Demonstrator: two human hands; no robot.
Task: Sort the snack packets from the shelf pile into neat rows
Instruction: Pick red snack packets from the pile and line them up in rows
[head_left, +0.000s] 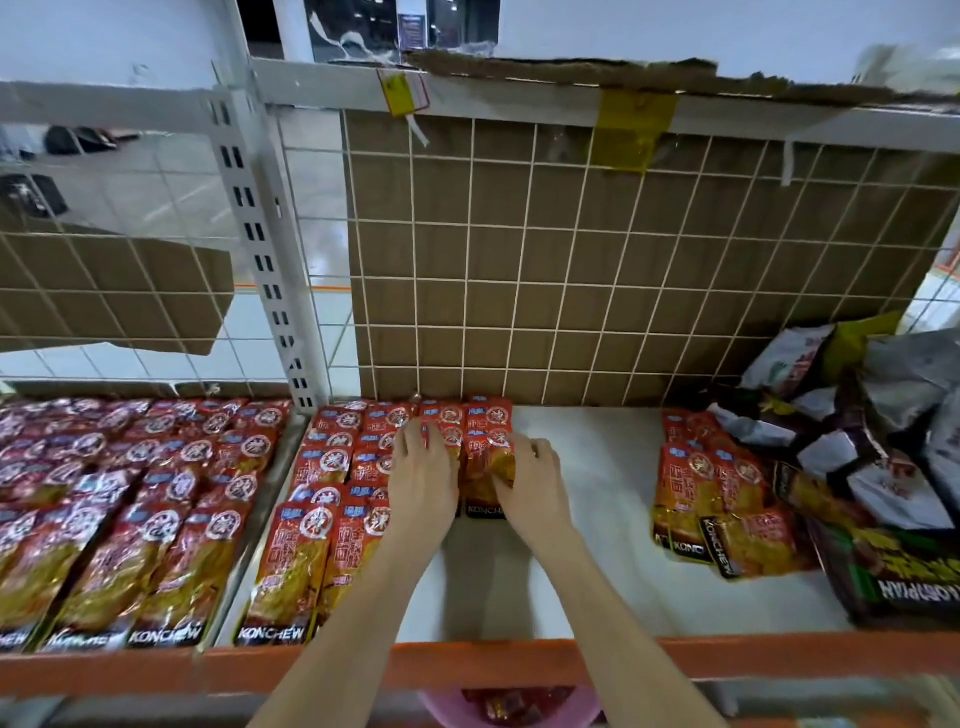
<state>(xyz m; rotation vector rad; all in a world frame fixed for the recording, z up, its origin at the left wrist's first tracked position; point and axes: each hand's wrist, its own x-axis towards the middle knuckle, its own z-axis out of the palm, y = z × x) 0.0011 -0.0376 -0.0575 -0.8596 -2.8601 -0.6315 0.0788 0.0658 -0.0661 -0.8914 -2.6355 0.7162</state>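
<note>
The left hand (423, 465) lies flat on the rows (332, 483), steadying them; the right hand (530, 480) seemingly pinches a packet (485, 467) at the back; square it against its neighbours before letting go.

You have bare white shelf (587, 499) between the rows of red packets (332, 499) on the left and the loose packet pile (722, 499) on the right. The wire grid (571, 249) and cardboard (519, 312) block the back; torn bags (883, 415) crowd the far right.
</note>
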